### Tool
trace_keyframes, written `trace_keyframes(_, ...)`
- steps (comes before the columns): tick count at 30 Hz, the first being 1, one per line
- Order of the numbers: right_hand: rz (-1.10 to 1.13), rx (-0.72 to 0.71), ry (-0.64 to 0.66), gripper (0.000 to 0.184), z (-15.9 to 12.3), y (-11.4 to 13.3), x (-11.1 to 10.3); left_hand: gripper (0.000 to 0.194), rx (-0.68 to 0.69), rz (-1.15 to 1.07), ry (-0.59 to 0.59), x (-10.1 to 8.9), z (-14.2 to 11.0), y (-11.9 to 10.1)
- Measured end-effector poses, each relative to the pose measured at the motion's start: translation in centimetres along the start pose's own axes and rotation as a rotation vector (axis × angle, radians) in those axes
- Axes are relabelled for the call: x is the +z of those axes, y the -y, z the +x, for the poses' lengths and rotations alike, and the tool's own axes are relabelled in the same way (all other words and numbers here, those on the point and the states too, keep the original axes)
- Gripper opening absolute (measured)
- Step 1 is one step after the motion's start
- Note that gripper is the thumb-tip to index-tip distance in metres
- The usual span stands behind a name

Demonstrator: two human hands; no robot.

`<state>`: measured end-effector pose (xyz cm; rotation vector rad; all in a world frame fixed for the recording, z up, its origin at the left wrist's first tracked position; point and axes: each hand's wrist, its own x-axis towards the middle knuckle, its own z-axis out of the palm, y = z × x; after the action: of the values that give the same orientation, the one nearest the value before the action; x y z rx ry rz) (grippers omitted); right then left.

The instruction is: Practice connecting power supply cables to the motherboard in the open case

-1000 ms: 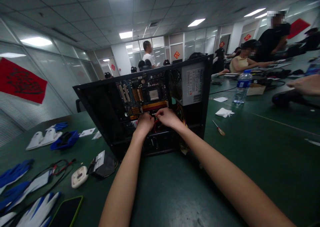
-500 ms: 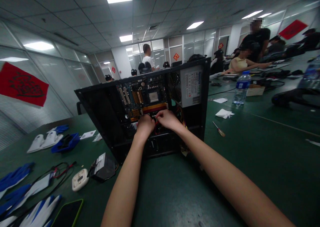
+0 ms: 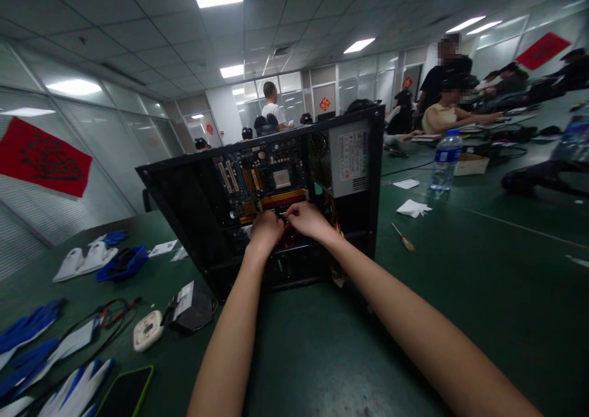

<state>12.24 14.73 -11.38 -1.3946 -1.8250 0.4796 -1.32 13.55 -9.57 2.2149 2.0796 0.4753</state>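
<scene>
An open black computer case stands on the green table, its inside facing me. Both my hands reach into its lower middle, just below the motherboard and its orange and dark red memory slots. My left hand is closed, knuckles toward me; its fingertips are hidden. Close beside it, my right hand pinches with thumb and index finger; what lies between them is too small to make out. Red and yellow cables hang behind my right wrist. A silver power supply with a fan sits at the upper right.
Left on the table lie blue-and-white gloves, a phone, a white square object, a dark boxy part and a blue tray. At right are a screwdriver, crumpled tissue and a water bottle. Several people are beyond.
My hands stay at nearly the same spot inside the case, with only a slight shift. In the background, the standing person in black has moved left.
</scene>
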Motion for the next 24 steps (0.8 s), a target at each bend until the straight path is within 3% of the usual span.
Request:
trace_keyframes(16,0.022,-0.077,-0.012,0.025,0.2,-0.1,0.2,0.031,-0.059,-0.036,-0.056,-0.1,0.7,-0.6)
trace_keyframes(24,0.086,-0.063,-0.014,0.023,0.4,-0.5,0.5,0.036,0.010,-0.149,0.009,0.2,0.8,1.5)
